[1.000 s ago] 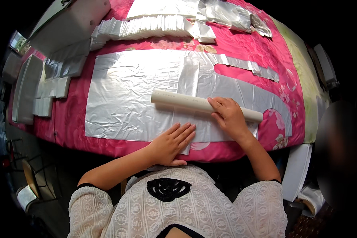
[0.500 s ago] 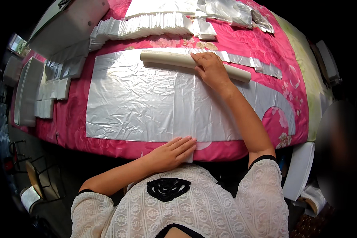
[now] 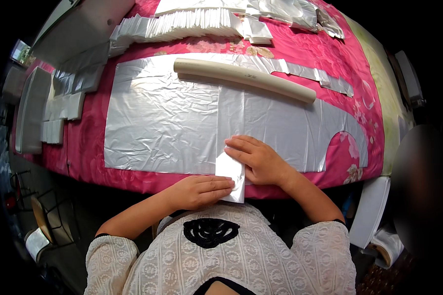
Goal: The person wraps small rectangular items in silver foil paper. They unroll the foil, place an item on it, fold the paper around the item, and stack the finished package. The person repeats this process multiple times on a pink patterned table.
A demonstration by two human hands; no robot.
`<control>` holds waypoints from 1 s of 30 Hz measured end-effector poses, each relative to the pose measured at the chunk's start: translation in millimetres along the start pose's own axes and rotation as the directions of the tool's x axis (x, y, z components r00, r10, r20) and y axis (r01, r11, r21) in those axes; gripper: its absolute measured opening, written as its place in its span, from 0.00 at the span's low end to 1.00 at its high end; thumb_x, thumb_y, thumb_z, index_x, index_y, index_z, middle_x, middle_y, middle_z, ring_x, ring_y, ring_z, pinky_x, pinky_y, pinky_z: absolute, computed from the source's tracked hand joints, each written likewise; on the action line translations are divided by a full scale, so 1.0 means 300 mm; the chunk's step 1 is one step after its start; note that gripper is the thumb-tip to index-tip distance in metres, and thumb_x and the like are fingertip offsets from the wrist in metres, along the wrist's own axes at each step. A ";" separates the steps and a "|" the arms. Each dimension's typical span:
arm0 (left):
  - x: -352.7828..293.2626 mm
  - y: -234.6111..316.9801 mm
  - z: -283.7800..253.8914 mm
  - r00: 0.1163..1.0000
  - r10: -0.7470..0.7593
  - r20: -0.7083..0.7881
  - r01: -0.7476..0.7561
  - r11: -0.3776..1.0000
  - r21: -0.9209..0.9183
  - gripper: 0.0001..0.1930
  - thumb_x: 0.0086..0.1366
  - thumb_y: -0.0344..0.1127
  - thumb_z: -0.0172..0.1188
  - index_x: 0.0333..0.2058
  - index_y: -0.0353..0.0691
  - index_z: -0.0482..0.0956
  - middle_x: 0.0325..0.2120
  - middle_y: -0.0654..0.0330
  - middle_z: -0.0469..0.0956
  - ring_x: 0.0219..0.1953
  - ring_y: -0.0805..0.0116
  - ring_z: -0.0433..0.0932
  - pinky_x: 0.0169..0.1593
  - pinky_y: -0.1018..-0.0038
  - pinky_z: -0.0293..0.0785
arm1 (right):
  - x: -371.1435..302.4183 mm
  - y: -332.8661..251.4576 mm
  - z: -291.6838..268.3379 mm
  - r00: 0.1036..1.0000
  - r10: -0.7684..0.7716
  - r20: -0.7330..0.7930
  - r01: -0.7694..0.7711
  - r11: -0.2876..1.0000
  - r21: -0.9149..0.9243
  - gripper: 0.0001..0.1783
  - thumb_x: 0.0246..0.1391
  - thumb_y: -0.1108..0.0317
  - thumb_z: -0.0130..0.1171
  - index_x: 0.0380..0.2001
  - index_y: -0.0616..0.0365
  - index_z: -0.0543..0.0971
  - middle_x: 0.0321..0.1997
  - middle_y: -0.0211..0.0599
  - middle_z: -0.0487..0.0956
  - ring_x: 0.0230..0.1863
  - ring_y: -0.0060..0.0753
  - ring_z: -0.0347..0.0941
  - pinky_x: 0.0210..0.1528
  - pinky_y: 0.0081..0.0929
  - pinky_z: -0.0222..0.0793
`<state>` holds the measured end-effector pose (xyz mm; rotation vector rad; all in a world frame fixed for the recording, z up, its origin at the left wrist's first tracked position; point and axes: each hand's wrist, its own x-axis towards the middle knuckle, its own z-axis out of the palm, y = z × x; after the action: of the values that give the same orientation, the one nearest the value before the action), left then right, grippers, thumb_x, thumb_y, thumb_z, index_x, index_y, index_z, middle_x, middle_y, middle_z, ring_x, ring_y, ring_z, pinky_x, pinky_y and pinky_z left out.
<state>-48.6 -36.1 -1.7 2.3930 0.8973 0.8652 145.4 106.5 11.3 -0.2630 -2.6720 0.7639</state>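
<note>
A large silvery-white plastic bag lies spread on the table, with handle-like cutouts at its right end. Down its middle, at the near edge, is a narrow folded white strip that reaches over the table edge toward me. Flat across the strip's near part lies my left hand, fingers stretched out. My right hand rests on the strip's upper right side, its fingers extended and pointing left. Across the far part of the bag sits a pale plastic tube, touched by neither hand.
A pink flowered cloth covers the table. At the back stands a long row of folded white bags; more folded stacks and a white box are on the left. Loose silvery bags lie at the far side.
My right hand has let go of the tube and come down to the strip at the near edge. The tube stays on the bag. My left hand has shifted slightly left.
</note>
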 end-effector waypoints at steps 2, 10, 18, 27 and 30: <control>0.019 -0.007 -0.022 0.999 0.005 -0.038 -0.003 0.999 0.032 0.24 0.49 0.31 0.60 0.48 0.35 0.70 0.53 0.51 0.67 0.56 0.57 0.67 0.56 0.65 0.66 | -0.001 -0.002 0.022 0.997 0.028 -0.071 -0.030 0.999 -0.032 0.23 0.35 0.76 0.56 0.42 0.63 0.74 0.49 0.42 0.72 0.51 0.44 0.67 0.53 0.35 0.65; 0.086 -0.083 -0.039 0.957 -0.281 -0.063 0.285 0.886 0.367 0.29 0.46 0.31 0.59 0.51 0.35 0.68 0.49 0.53 0.71 0.52 0.58 0.70 0.54 0.62 0.66 | -0.008 0.000 0.055 0.968 0.056 -0.246 -0.094 0.985 -0.147 0.15 0.39 0.75 0.58 0.36 0.57 0.78 0.40 0.38 0.76 0.42 0.40 0.72 0.43 0.31 0.70; 0.159 -0.082 -0.067 0.683 -0.696 -0.220 0.639 0.716 -0.282 0.22 0.57 0.32 0.51 0.51 0.32 0.67 0.37 0.51 0.77 0.40 0.54 0.76 0.48 0.66 0.69 | 0.026 0.013 -0.001 0.842 0.489 -0.227 -0.436 0.866 0.247 0.06 0.45 0.72 0.57 0.29 0.59 0.80 0.26 0.38 0.79 0.27 0.34 0.76 0.32 0.26 0.71; 0.181 -0.076 -0.004 0.849 -0.494 -0.187 0.528 0.807 0.265 0.36 0.58 0.41 0.51 0.61 0.31 0.49 0.61 0.43 0.51 0.63 0.48 0.50 0.64 0.59 0.46 | 0.122 0.058 -0.071 0.564 0.800 0.205 -0.774 0.427 0.467 0.11 0.49 0.67 0.58 0.27 0.68 0.78 0.19 0.30 0.76 0.19 0.16 0.71 0.24 0.16 0.65; 0.172 -0.079 0.030 0.828 -0.553 -0.092 0.544 0.755 0.367 0.40 0.57 0.50 0.51 0.60 0.29 0.49 0.62 0.44 0.47 0.66 0.51 0.44 0.65 0.60 0.40 | 0.110 0.051 -0.057 0.584 0.802 0.128 -0.744 0.465 0.480 0.12 0.45 0.67 0.60 0.27 0.68 0.78 0.17 0.36 0.77 0.19 0.25 0.75 0.25 0.22 0.69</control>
<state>-21.9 14.8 -1.5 2.2057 1.7815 0.4535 122.8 136.2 25.7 -1.4085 -2.0204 1.5907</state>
